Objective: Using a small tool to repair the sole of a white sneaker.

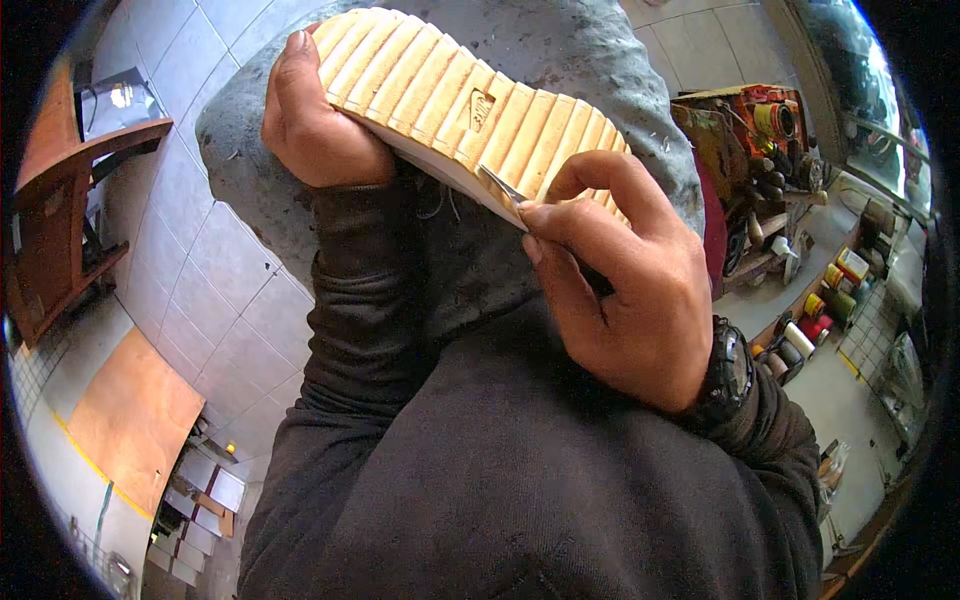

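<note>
A shoe (430,85) lies sole up over my lap, its tan sole crossed by deep ribs, with a whitish side wall below. My left hand (325,130) is closed around one end of it, the thumb along the edge. My right hand (635,275) pinches a thin, pointed metal blade (500,185) between thumb and fingers. The blade's tip rests against or just over the sole's near edge, around the middle; I cannot tell whether it cuts in. Beneath the shoe, a stained grey-blue cloth (260,130) covers my lap.
To the right stand a cluttered rack of wooden-handled tools (765,190) and several thread spools (800,340) on a bench. At left are a brown wooden piece of furniture (60,240) and an orange-brown board (135,415). Pale tiles (240,320) cover the floor.
</note>
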Action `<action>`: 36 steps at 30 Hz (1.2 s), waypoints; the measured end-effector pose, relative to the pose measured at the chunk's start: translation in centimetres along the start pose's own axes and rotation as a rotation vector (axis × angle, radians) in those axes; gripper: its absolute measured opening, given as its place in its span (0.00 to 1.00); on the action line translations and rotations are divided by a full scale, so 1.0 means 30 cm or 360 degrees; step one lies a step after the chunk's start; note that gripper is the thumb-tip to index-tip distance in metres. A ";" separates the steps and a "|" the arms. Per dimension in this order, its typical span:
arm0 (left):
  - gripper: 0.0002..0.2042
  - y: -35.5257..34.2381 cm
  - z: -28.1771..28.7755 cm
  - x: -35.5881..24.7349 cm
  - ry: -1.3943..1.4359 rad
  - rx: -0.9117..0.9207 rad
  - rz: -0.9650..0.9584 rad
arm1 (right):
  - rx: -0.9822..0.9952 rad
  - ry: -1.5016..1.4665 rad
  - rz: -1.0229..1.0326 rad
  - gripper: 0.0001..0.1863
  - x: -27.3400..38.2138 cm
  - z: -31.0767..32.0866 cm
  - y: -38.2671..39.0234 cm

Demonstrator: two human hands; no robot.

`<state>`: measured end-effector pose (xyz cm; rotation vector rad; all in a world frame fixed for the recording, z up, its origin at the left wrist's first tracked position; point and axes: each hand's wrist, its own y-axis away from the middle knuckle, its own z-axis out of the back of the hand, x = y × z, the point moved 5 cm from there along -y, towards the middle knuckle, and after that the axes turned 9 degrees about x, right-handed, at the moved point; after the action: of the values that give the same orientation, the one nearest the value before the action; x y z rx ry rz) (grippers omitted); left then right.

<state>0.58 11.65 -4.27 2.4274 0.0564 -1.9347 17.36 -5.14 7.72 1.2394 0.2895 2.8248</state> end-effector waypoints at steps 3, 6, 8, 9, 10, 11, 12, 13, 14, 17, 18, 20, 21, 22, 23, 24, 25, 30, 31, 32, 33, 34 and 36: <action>0.24 -0.003 0.005 0.006 -0.0109 -0.0023 0.0001 | -0.0008 0.0020 0.0043 0.10 0.000 0.005 -0.010; 0.24 -0.002 0.002 0.004 -0.0066 -0.0008 0.0001 | -0.0006 0.0034 0.0097 0.10 0.001 0.009 -0.021; 0.24 0.004 -0.001 -0.006 -0.0114 -0.0011 -0.0017 | 0.0014 0.0041 0.0125 0.10 -0.001 0.010 -0.029; 0.24 0.008 -0.004 -0.013 -0.0145 -0.0015 -0.0037 | 0.0027 0.0051 0.0139 0.10 -0.004 0.010 -0.035; 0.24 0.011 -0.007 -0.011 -0.0090 -0.0018 -0.0005 | 0.0029 0.0053 0.0148 0.11 -0.005 0.011 -0.039; 0.24 0.014 -0.011 -0.010 -0.0037 -0.0022 0.0026 | 0.0030 0.0055 0.0157 0.11 -0.005 0.012 -0.044; 0.24 0.018 -0.013 -0.008 0.0015 -0.0030 0.0056 | 0.0024 0.0049 0.0164 0.11 -0.006 0.012 -0.050; 0.24 0.021 -0.014 -0.010 -0.0005 -0.0031 0.0059 | 0.0024 0.0033 0.0168 0.11 -0.007 0.012 -0.054; 0.24 0.022 -0.016 -0.010 -0.0026 -0.0030 0.0063 | 0.0030 0.0042 0.0178 0.11 -0.006 0.013 -0.058; 0.23 0.017 -0.018 -0.004 0.0062 -0.0032 0.0074 | 0.0050 0.0057 0.0203 0.11 -0.009 0.020 -0.072; 0.23 0.015 -0.017 -0.002 0.0111 -0.0036 0.0085 | 0.0063 0.0067 0.0213 0.11 -0.011 0.022 -0.076; 0.23 0.011 -0.017 -0.008 0.0018 -0.0012 0.0025 | 0.0084 0.0074 0.0234 0.11 -0.015 0.024 -0.084; 0.23 0.009 -0.014 -0.007 -0.0041 -0.0036 0.0038 | 0.0089 0.0073 0.0245 0.11 -0.018 0.025 -0.089; 0.24 0.011 -0.017 -0.009 -0.0026 -0.0002 0.0017 | 0.0095 0.0069 0.0262 0.10 -0.020 0.027 -0.093; 0.24 0.015 -0.017 -0.006 -0.0028 -0.0006 0.0038 | 0.0109 0.0085 0.0258 0.10 -0.022 0.026 -0.097; 0.24 0.016 -0.019 -0.008 -0.0027 0.0011 0.0020 | 0.0123 0.0096 0.0264 0.10 -0.023 0.025 -0.101; 0.25 0.018 -0.017 -0.004 -0.0013 -0.0008 0.0052 | 0.0137 0.0107 0.0268 0.10 -0.023 0.026 -0.103; 0.30 0.017 -0.018 0.018 0.0163 -0.0012 0.0101 | 0.0109 0.0159 0.0224 0.09 -0.013 0.022 -0.116; 0.31 0.016 -0.014 0.024 0.0215 -0.0020 0.0124 | 0.0121 0.0168 0.0213 0.09 -0.012 0.022 -0.118; 0.32 0.011 -0.014 0.029 0.0257 -0.0006 0.0129 | 0.0096 0.0146 0.0238 0.08 -0.008 0.025 -0.120; 0.34 0.007 -0.013 0.036 0.0271 -0.0009 0.0155 | 0.0072 0.0123 0.0264 0.08 -0.006 0.029 -0.123; 0.35 0.006 -0.012 0.036 0.0279 0.0002 0.0134 | 0.0066 0.0104 0.0256 0.07 -0.006 0.030 -0.124; 0.38 0.005 -0.010 0.043 0.0235 0.0000 0.0149 | 0.0092 0.0109 0.0244 0.07 -0.008 0.029 -0.128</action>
<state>1.17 11.53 -5.46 2.5201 -0.0521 -1.7156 18.02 -1.26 7.40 1.2280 0.2929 3.0140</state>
